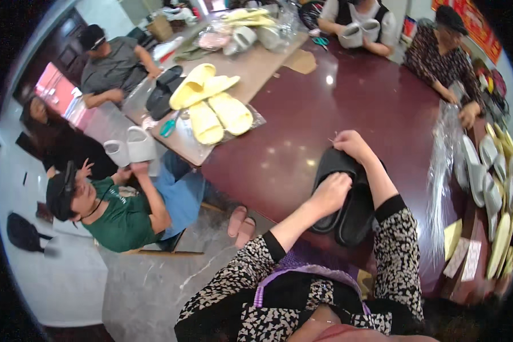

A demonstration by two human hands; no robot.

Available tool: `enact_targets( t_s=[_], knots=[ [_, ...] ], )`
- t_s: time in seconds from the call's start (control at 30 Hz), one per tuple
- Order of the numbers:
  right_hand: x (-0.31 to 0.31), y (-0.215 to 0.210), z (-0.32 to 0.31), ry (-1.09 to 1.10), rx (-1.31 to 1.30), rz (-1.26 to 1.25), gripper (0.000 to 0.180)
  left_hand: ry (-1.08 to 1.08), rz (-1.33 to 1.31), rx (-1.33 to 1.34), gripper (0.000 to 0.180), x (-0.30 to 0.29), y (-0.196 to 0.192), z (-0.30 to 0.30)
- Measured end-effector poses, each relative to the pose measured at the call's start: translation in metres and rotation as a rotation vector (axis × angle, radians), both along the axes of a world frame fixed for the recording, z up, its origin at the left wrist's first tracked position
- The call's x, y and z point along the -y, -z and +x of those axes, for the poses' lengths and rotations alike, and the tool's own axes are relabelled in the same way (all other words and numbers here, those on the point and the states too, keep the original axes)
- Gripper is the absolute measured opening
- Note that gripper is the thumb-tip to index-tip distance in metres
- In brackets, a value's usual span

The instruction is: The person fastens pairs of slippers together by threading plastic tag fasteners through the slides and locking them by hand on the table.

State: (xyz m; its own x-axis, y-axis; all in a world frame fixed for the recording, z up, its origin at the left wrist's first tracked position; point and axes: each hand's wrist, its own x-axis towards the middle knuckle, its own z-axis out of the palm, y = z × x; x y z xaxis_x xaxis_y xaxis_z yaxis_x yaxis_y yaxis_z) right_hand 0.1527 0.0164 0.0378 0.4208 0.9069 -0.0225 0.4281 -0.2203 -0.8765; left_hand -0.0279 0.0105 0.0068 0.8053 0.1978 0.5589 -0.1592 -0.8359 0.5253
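Note:
A pair of black slide slippers (354,223) lies side by side on the dark red table in front of me, toes pointing away. My left hand (334,190) is closed over the foot opening at the strap of the left one; what its fingers grip is hidden. Past the strap, at the far end of the slippers, my right hand (353,145) is closed in a pinch. A thin, short strand (331,139) sticks out by its fingertips, too small to name.
Yellow slippers (204,122) and black ones (164,91) lie on the tan board at left. Grey and yellow slippers (490,182) stack along the right edge, beside clear plastic bags (442,171). Several people sit around, one holding grey slippers (132,149). Teal scissors (320,41) lie at the back.

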Motion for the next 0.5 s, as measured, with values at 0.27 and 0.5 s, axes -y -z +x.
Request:
enact_targets(
  t_s=[0.27,0.5],
  knots=[
    [0.024,-0.007,0.009,0.265,-0.060,0.247,0.004,-0.055,-0.012,0.258,0.021,0.005,-0.016,-0.009],
    [0.068,-0.020,-0.031,0.197,0.098,0.452,0.007,-0.229,-0.171,0.371,0.025,-0.004,-0.048,0.000]
  ],
)
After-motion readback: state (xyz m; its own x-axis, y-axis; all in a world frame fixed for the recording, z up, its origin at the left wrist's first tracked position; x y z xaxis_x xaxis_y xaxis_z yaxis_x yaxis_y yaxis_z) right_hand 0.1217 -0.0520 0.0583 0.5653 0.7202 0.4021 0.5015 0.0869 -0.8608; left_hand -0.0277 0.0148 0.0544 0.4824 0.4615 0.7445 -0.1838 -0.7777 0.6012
